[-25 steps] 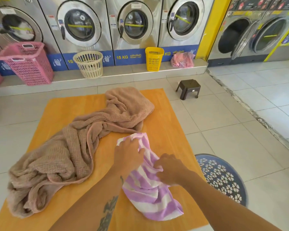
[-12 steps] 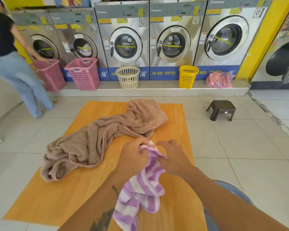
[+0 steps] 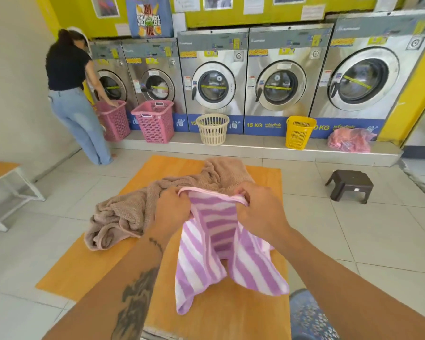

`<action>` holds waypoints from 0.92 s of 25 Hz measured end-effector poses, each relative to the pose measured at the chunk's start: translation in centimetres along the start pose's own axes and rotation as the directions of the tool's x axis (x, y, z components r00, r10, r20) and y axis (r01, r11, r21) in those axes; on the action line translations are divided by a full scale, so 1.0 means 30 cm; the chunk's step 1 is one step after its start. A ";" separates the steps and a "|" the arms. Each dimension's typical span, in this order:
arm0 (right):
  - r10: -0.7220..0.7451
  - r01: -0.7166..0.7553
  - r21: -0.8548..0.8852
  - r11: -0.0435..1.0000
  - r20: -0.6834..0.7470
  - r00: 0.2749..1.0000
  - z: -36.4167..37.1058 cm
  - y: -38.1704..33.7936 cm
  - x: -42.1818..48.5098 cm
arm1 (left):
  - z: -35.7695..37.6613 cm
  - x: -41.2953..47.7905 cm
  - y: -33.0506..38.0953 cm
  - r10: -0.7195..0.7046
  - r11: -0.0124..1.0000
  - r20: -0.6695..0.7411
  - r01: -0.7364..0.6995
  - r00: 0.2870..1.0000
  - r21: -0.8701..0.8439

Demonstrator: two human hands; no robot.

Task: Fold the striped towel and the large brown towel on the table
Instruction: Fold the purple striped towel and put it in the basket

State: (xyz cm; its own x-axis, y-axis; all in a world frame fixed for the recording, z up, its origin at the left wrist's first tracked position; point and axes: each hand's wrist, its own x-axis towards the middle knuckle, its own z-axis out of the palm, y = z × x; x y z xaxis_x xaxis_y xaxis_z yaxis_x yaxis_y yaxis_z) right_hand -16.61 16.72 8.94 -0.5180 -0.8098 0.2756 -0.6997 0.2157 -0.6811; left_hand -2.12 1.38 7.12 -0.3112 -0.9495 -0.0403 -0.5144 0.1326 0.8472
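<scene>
I face a row of steel front-loading washers [image 3: 277, 79]; the second from the left shows something pale behind its round glass. Below me is the flat orange table [image 3: 84, 273]. On it the brown towel [image 3: 128, 212], thick and waffle-textured, lies in a rumpled heap from the far edge towards the left side. The striped towel [image 3: 219, 244], soft, with purple and white bands and a pink hem, hangs over the table's near half, its lower corners loose. My left hand [image 3: 172, 212] and right hand [image 3: 260, 212] each pinch that hem, fingers curled over it, and the edge stretches between them. Half a second ago the towel dangled bunched from the left hand alone, the right hand loose beside it; now it is higher and spread. On the ledge [image 3: 243, 146] under the washers stand two square pink baskets [image 3: 155, 121] of lattice plastic, a round cream basket [image 3: 212, 128] and a yellow basket [image 3: 298, 132]; I cannot tell their contents. A person [image 3: 69, 94] reaches into the leftmost pink one. A dark stool [image 3: 349, 185] sits on the tiles.
</scene>
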 end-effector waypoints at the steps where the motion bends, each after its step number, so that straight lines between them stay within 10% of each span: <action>1: -0.061 0.061 -0.019 0.998 0.019 0.998 0.015 -0.024 -0.015 | 0.001 0.010 0.048 -0.027 0.981 0.039 0.034 0.999 -0.193; 3: -0.144 0.147 -0.070 0.987 0.041 0.989 0.066 -0.051 -0.044 | -0.004 0.026 0.118 -0.022 0.937 0.090 0.052 0.996 -0.344; 6: -0.099 0.103 -0.116 0.988 0.041 0.994 0.152 -0.022 -0.040 | -0.029 0.025 0.114 -0.098 0.984 0.241 0.130 0.966 -0.119; 10: -0.063 0.079 -0.104 0.992 0.151 0.987 0.286 -0.010 -0.090 | -0.014 -0.019 0.002 -0.304 0.923 0.625 0.386 0.719 0.005; 14: 0.035 0.005 -0.161 0.987 0.243 0.969 0.366 -0.049 -0.162 | 0.001 0.062 -0.082 -0.086 0.994 0.458 0.049 0.885 0.093; 19: 0.277 -0.231 -0.269 0.935 0.147 0.950 0.332 0.016 -0.125 | -0.090 0.112 -0.089 0.041 0.881 0.524 -0.278 0.851 0.382; 23: 0.418 -0.362 -0.303 0.881 0.145 0.897 0.338 0.058 -0.081 | -0.204 0.139 -0.080 0.182 0.806 0.284 -0.309 0.941 0.506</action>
State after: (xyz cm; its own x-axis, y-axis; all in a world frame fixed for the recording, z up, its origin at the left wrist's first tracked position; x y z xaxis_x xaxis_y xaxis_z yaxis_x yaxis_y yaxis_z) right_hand -11.59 13.53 0.21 -0.6858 -0.7149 -0.1364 -0.5780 0.6488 -0.4950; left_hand 2.70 -4.65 8.15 -0.6137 -0.7888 -0.0343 -0.7226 0.5437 0.4270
